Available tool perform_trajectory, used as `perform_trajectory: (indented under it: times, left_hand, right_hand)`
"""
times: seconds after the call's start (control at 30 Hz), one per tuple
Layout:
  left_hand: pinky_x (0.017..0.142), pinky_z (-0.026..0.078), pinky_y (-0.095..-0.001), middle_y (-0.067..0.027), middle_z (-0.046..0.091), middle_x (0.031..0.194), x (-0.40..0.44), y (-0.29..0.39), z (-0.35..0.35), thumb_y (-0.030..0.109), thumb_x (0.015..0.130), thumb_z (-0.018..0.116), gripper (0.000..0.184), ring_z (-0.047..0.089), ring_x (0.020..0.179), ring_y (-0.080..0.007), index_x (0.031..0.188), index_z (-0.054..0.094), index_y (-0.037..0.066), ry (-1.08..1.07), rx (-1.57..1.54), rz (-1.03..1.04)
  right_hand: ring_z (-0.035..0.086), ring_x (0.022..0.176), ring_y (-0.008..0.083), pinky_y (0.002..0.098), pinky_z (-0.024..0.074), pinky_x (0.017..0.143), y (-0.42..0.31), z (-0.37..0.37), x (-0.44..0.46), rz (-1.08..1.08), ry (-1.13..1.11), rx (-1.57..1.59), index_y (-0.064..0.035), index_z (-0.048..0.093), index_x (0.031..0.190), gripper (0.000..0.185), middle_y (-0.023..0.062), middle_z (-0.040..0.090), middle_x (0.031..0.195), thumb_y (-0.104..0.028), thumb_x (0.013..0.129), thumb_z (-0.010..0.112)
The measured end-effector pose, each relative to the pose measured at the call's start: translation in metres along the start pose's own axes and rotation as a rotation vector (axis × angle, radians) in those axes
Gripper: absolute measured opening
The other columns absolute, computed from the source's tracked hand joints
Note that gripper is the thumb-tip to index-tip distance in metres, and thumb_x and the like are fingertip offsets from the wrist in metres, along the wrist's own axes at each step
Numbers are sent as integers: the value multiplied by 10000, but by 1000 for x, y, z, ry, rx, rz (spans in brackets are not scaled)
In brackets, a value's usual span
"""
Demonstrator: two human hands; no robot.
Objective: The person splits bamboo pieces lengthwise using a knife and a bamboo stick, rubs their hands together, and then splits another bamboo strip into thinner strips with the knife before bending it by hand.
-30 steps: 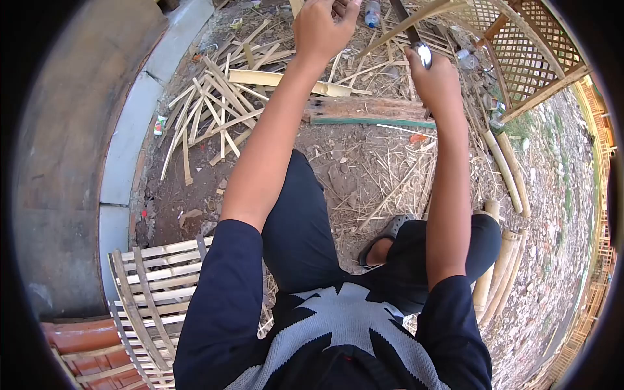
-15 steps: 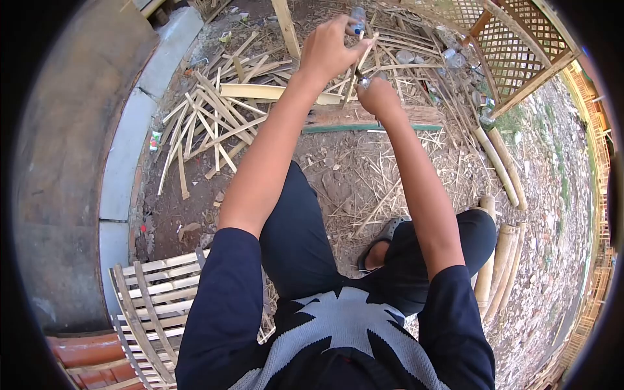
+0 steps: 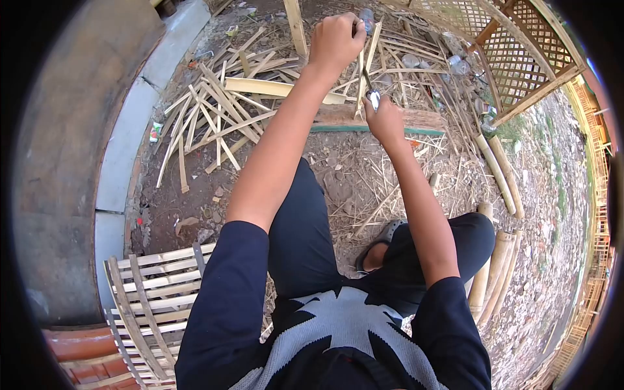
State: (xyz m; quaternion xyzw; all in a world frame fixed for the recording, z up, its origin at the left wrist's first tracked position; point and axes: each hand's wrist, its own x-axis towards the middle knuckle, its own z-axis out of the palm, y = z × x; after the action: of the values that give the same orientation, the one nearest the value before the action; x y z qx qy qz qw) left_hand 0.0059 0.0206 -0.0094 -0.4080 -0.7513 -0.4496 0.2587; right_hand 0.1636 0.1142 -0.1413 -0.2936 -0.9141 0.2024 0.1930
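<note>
My left hand (image 3: 337, 44) is closed in a fist above the work area, its fingers curled away from view; whether anything is inside them is hidden. Just right of it and below, a bamboo strip (image 3: 372, 49) stands upright, split into two diverging lengths that come down to a wooden log (image 3: 416, 119). My right hand (image 3: 386, 121) is wrapped round the handle of a knife (image 3: 374, 99), shiny near the grip. Its dark, narrow blade points up, between or against the split lengths.
A pile of loose bamboo strips (image 3: 214, 110) lies left of the log. Bamboo poles (image 3: 500, 260) rest by my right knee, and a slatted bamboo panel (image 3: 156, 286) is at lower left. A lattice frame (image 3: 520, 52) and plastic bottles (image 3: 458, 65) are at upper right.
My left hand has gone from pinching at the strip to a fist slightly higher and left of it. My right hand and the knife have moved down a little, and the strip's split shows wider.
</note>
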Motion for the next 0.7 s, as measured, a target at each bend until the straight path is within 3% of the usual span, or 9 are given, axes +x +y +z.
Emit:
perform_trajectory:
  times: [0.47, 0.57, 0.67, 0.7]
  left_hand:
    - [663, 563, -427, -152, 710, 727, 6, 3, -16, 230, 870, 658, 185, 694, 672, -342, 865, 751, 70, 60, -82, -41]
    - [614, 487, -428, -168, 629, 679, 24, 37, -56, 232, 894, 687, 247, 625, 668, -366, 798, 656, 6, 267, -143, 32]
    - [667, 504, -448, -164, 641, 727, 27, 38, -52, 244, 870, 704, 229, 632, 719, -376, 876, 677, 16, 212, -135, -7]
    - [668, 529, -453, -179, 659, 725, 19, 27, -37, 216, 870, 679, 190, 654, 704, -374, 867, 695, 26, 71, -44, -25]
  right_hand:
    - [664, 839, 504, 562, 525, 765, -27, -21, -7, 7, 55, -12, 61, 594, 992, 481, 313, 677, 870, -414, 926, 628]
    - [673, 791, 493, 558, 532, 712, -55, -57, -22, 9, 100, 7, 61, 617, 966, 477, 296, 680, 816, -414, 924, 634]
    - [677, 785, 488, 549, 541, 698, -71, -63, -33, 104, 92, 2, 65, 624, 977, 460, 296, 677, 795, -394, 937, 616]
    - [678, 790, 487, 552, 540, 705, -55, -41, -37, 117, 47, -12, 65, 617, 990, 461, 299, 676, 801, -393, 938, 612]
